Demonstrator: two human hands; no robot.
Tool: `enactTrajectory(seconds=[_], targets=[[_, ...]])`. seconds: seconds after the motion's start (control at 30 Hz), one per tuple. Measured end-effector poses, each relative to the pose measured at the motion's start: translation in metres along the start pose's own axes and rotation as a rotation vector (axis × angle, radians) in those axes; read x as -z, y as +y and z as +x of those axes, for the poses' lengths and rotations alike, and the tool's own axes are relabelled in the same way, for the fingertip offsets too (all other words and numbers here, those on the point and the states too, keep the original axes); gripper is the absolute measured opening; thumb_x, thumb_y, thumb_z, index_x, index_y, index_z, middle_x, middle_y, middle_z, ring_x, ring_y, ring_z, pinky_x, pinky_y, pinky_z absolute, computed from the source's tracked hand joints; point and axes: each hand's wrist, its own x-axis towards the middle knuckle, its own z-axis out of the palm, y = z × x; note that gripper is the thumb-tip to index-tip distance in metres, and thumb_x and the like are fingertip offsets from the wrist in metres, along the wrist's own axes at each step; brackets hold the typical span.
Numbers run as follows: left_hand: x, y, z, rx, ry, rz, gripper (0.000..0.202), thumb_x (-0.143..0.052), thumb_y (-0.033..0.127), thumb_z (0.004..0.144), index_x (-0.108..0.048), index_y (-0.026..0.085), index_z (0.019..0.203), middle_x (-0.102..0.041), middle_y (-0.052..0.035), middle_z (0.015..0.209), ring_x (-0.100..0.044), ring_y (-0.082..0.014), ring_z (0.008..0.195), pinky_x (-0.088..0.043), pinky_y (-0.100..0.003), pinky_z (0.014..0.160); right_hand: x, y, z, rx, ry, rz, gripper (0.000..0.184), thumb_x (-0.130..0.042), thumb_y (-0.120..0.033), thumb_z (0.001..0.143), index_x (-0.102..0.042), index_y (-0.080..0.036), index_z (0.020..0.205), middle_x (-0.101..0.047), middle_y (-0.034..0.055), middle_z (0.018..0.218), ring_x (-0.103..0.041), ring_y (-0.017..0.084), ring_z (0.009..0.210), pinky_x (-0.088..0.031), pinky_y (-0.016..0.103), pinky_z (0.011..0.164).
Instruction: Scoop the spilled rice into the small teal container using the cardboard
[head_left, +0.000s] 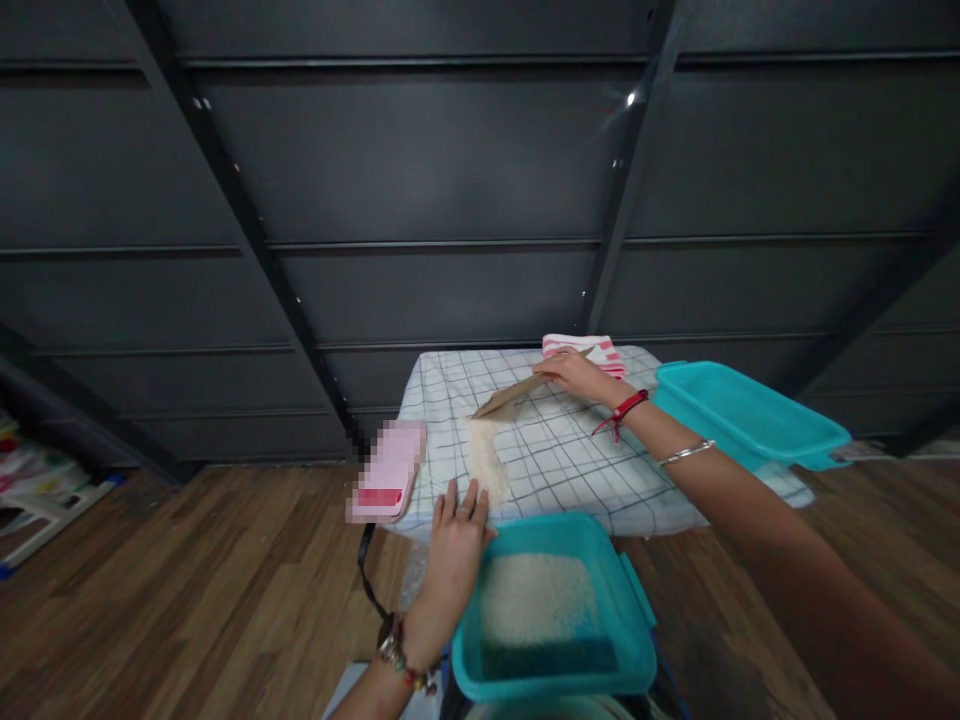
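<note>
My right hand (574,375) grips the far end of a flat brown piece that looks like cardboard (510,397). Its lower edge rests on the checked cloth (555,460), touching the end of a strip of white grains, probably rice (486,460). My left hand (459,540) is open, its fingers stretched over the cloth's near edge at the close end of that strip. The thumb side lies by the rim of a teal plastic tub (634,650). Inside that tub is a heap of similar white grains (536,600).
A second teal tub (750,415) stands at the right of the cloth. A red-and-white striped cloth (600,352) lies at the back. On the left is a pink, pixelated object (390,465) with a dark strap. A dark panelled wall (427,150) rises behind, above a wooden floor (247,560).
</note>
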Motion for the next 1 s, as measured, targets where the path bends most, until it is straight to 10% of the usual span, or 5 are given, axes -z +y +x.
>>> enactTrajectory(seconds=[1.0], targets=[[0.012,0.004,0.002,0.018,-0.036,0.027,0.046,-0.057,0.017,0.083,-0.052,0.02,0.129,-0.053,-0.0119,0.135,-0.046,-0.0337,0.126,-0.044,-0.05,0.098,-0.009,-0.027,0.027,0.059,0.05,0.073,0.037,-0.042,0.0,0.078,-0.065,-0.014,0.103,-0.07,0.0106,0.102,-0.059,0.021,0.096,-0.031,0.035,0.089]])
